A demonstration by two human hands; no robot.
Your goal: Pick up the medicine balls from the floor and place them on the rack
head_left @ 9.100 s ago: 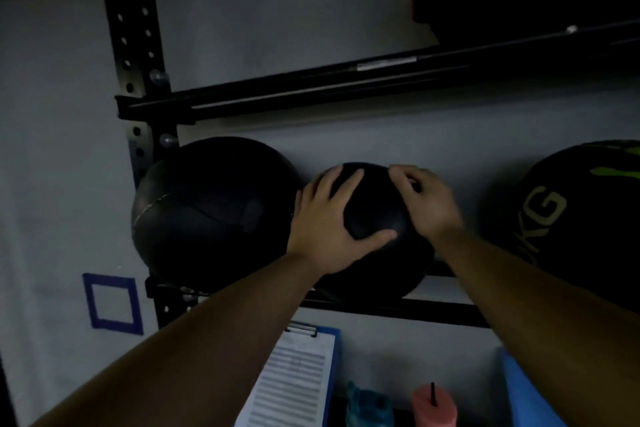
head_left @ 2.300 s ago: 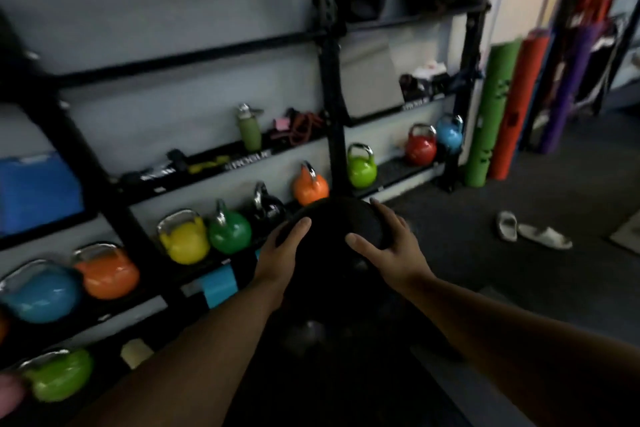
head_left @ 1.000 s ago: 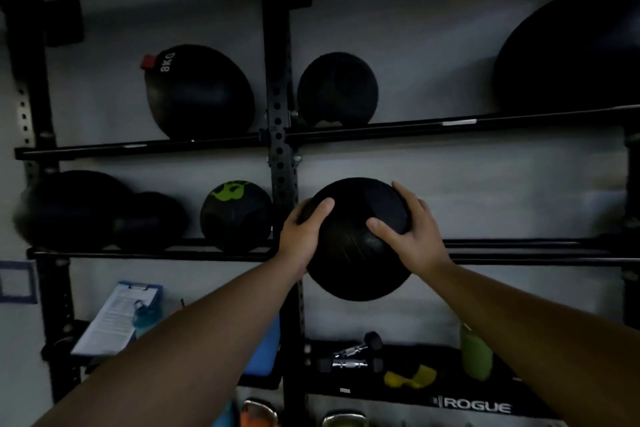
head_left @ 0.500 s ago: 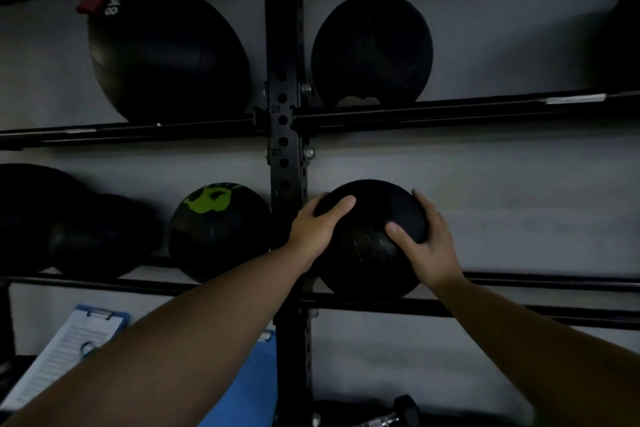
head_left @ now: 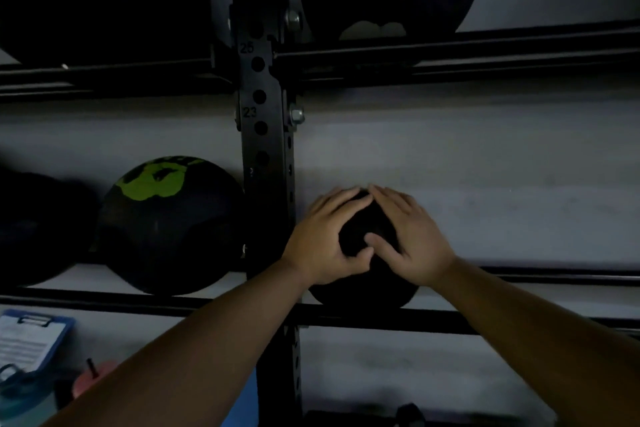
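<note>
1. head view shows a black medicine ball [head_left: 363, 289] resting on the rack's middle shelf rails [head_left: 519, 322], just right of the upright post [head_left: 265, 135].
2. left hand [head_left: 325, 246] and right hand [head_left: 412, 246] lie spread over its top front, palms pressing it, thumbs nearly touching.
3. on the same shelf, left of the post, sits a black ball with green marking [head_left: 169, 225], with another dark ball [head_left: 38, 229] beside it.
4. the upper shelf [head_left: 485, 52] carries two large dark balls, one each side of the post.
</note>
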